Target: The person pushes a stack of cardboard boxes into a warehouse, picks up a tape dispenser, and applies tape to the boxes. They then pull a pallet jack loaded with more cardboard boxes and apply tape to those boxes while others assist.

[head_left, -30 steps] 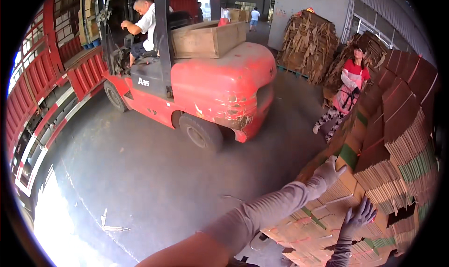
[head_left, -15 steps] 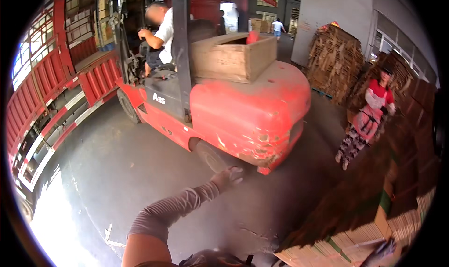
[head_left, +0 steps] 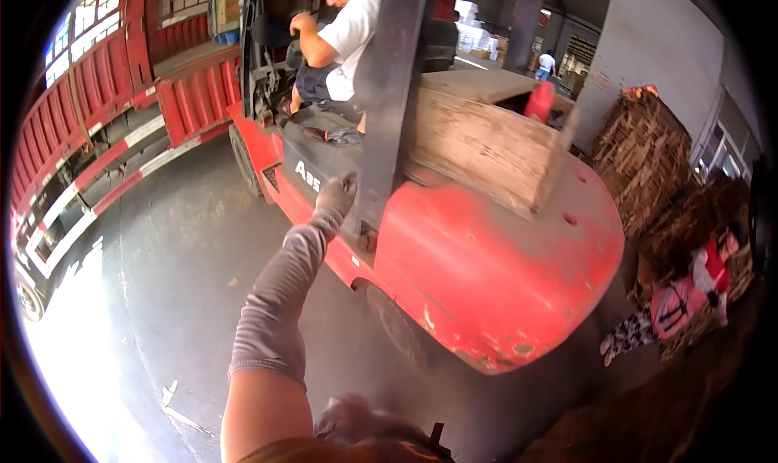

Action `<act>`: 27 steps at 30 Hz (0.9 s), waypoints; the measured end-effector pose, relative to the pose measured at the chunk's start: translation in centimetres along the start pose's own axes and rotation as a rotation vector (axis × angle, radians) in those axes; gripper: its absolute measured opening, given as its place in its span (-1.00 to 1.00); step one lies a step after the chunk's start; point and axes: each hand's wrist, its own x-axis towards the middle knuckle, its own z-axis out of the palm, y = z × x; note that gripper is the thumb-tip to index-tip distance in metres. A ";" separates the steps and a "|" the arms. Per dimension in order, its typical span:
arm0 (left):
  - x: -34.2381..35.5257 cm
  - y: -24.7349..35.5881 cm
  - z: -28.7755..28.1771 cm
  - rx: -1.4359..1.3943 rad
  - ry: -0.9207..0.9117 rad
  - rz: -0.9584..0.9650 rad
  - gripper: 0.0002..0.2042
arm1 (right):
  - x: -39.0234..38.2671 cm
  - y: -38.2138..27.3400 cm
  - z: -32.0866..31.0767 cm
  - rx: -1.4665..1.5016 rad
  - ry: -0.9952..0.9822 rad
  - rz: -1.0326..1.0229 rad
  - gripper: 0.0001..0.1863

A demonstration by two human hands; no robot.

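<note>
That red forklift (head_left: 478,268) stretches from ten o'clock to four o'clock past the nearer, gloved left hand (head_left: 337,194), whose fingers look curled, though I can't tell whether they meet or touch its dark side panel (head_left: 293,148).

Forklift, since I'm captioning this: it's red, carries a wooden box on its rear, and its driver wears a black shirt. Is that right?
Not quite: the head view shows the driver in a white shirt, not a black one. The forklift is red and carries a wooden box on its rear.
</note>
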 end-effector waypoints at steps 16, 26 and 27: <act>36.4 -4.8 5.0 0.338 -0.296 0.965 -0.55 | 3.7 -43.4 13.2 0.467 -1.011 0.495 -0.54; 38.7 1.8 9.6 0.766 -0.738 0.927 -0.58 | -1.4 -50.4 12.8 0.818 -1.114 0.989 -0.44; 39.1 1.9 9.7 0.767 -0.738 0.945 -0.58 | -2.3 -51.1 13.3 0.846 -1.126 1.018 -0.42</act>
